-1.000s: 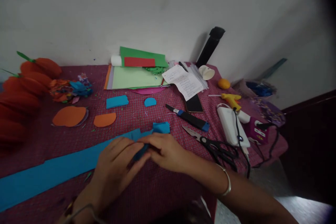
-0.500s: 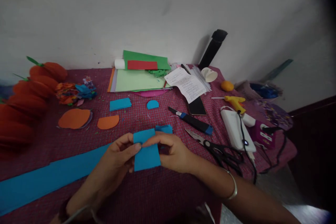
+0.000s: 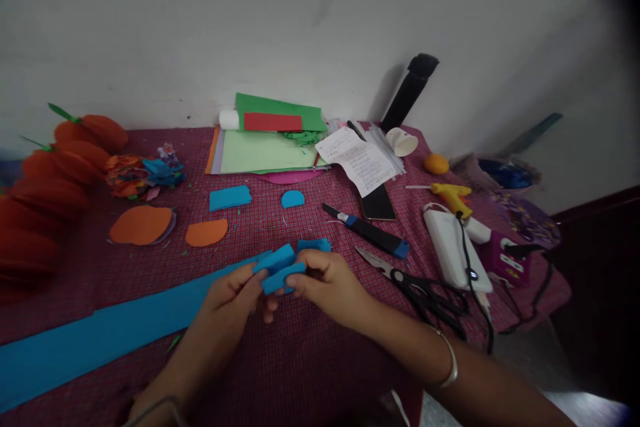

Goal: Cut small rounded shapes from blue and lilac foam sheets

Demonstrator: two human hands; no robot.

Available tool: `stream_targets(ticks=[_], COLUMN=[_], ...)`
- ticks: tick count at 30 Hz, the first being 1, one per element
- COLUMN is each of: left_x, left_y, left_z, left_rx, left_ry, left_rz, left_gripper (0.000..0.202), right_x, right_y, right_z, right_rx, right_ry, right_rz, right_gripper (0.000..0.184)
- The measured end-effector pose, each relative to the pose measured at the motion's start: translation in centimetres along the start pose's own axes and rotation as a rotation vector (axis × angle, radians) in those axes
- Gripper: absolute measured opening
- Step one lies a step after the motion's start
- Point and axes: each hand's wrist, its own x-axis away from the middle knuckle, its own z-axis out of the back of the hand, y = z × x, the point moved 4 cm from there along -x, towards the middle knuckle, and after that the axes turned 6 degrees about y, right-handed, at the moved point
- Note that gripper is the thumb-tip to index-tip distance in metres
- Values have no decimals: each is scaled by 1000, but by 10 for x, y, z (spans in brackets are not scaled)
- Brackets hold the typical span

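Note:
A small piece of blue paper [image 3: 281, 277] is bent over between my hands, its lower edge lifted toward the upper part. My left hand [image 3: 235, 297] pinches its left side between thumb and fingers. On the right side, my right hand [image 3: 333, 287] grips the folded part with the thumb in front. Just behind the right fingers lie more blue paper pieces [image 3: 315, 244], partly covered. A long blue paper strip [image 3: 135, 320] stretches to the left beneath my left forearm. Farther back rest a blue rectangle [image 3: 230, 198], a blue half-round cutout [image 3: 293, 199] and orange cutouts [image 3: 206, 233].
Black-handled scissors [image 3: 423, 287] and a utility knife [image 3: 373, 233] lie right of my hands. Beyond them are a white power bank [image 3: 455, 247], a yellow glue gun [image 3: 451, 197] and a phone [image 3: 379, 203]. Orange paper pumpkins [image 3: 45, 213] stand left; stacked coloured sheets [image 3: 265, 151] lie at the back.
The blue paper piece was held flat and upright; now its lower part is bent up and over. My right fingers have moved from its face to its folded edge.

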Motion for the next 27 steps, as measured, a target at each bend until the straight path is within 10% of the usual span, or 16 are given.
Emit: stream_targets(ticks=[4, 27], left_x=[3, 1], left_y=[12, -10], left_z=[-2, -8], left_rx=[-237, 33], left_ry=[-43, -231], left_rz=[-146, 3], left_gripper=[27, 22], right_x=[0, -1], right_y=[9, -4], right_z=[-2, 0], right_rx=[-70, 344], right_ry=[4, 190], right_rz=[-177, 1], right_gripper=[17, 28])
